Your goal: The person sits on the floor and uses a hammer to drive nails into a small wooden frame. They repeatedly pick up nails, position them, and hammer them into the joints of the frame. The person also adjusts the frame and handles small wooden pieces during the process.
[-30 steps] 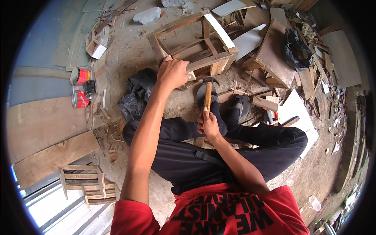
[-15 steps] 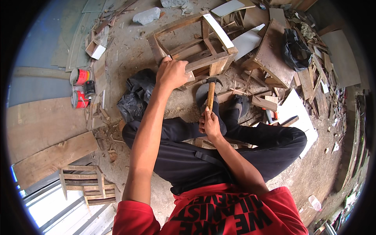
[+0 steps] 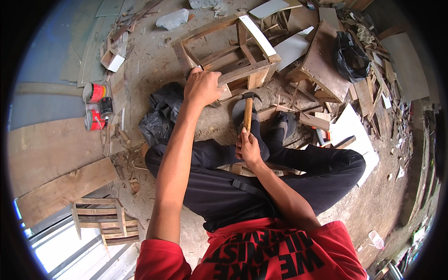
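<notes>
The left hand point(image 3: 202, 87) is gripping a wooden frame point(image 3: 245, 72) at its near-left corner; the right hand point(image 3: 248, 149) is holding a hammer point(image 3: 248, 116) beside the frame's near side. A stray swing could be bruising the left hand.

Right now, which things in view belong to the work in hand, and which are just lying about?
In use:
- hammer, held in the right grip
- wooden frame, held at its near corner by the left grip

Apparently just lying about:
- three cans
- crumpled black plastic
- grey rock
- white board
</notes>
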Demonstrator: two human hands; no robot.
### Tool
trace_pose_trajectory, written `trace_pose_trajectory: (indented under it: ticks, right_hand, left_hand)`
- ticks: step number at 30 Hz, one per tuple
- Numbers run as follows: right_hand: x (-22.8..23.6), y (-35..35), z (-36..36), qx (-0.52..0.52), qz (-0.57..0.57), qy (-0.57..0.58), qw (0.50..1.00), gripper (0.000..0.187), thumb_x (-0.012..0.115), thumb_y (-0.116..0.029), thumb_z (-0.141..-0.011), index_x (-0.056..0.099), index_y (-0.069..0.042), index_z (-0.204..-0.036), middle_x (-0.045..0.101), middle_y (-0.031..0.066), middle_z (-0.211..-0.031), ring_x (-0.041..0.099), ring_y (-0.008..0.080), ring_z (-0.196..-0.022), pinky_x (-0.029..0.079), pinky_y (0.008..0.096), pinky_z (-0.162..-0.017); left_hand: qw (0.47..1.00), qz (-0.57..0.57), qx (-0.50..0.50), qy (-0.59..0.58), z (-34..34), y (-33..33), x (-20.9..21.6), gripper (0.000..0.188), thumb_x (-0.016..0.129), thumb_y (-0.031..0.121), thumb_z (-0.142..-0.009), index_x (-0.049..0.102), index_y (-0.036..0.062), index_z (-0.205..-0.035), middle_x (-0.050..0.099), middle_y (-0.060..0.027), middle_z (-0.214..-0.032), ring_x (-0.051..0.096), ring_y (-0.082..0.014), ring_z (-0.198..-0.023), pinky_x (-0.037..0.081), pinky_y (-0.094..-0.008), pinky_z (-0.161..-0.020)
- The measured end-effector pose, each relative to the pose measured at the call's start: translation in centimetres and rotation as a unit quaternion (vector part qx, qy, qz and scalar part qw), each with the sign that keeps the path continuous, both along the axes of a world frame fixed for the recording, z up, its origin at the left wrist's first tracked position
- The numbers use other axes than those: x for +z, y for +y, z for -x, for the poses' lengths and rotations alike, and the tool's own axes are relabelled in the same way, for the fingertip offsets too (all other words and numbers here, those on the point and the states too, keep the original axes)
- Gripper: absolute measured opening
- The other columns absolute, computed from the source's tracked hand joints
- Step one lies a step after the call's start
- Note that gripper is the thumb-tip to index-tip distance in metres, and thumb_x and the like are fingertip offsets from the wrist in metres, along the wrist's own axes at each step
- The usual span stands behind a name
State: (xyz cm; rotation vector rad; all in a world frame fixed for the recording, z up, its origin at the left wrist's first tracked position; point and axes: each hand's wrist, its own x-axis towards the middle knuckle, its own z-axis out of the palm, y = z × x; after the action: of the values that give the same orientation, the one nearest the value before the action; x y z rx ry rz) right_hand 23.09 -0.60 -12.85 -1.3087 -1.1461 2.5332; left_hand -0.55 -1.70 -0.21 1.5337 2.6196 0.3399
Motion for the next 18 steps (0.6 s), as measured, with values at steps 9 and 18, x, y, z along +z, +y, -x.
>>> trace_pose_trajectory:
  ticks: [9,18]
  right_hand:
    - [0.0,-0.1,0.2,0.009,-0.010,-0.008,1.000,0.047,0.043,-0.054,-0.104,0.042,-0.008,-0.091,0.043,0.0027,-0.069,0.044,0.0124,-0.045,0.040,0.0300,-0.039]
    - [0.2,-0.8,1.4,-0.026,0.026,0.026,0.999,0.046,0.044,-0.054,-0.104,0.041,-0.010,-0.091,0.039,0.0006,-0.067,0.041,0.0113,-0.047,0.038,0.0299,-0.040]
  left_hand:
    - [1.000,-0.005,0.006,0.004,0.1,0.0,-0.3,0.041,0.082,0.031,-0.075,0.072,-0.0010,-0.099,0.071,-0.0169,-0.072,0.069,-0.0332,-0.082,0.044,-0.0391,-0.093]
    - [1.000,0.009,0.015,0.001,0.0,0.2,-0.1,0.031,0.078,0.028,-0.073,0.074,0.0034,-0.092,0.072,-0.0211,-0.083,0.070,-0.0340,-0.086,0.045,-0.0391,-0.091]
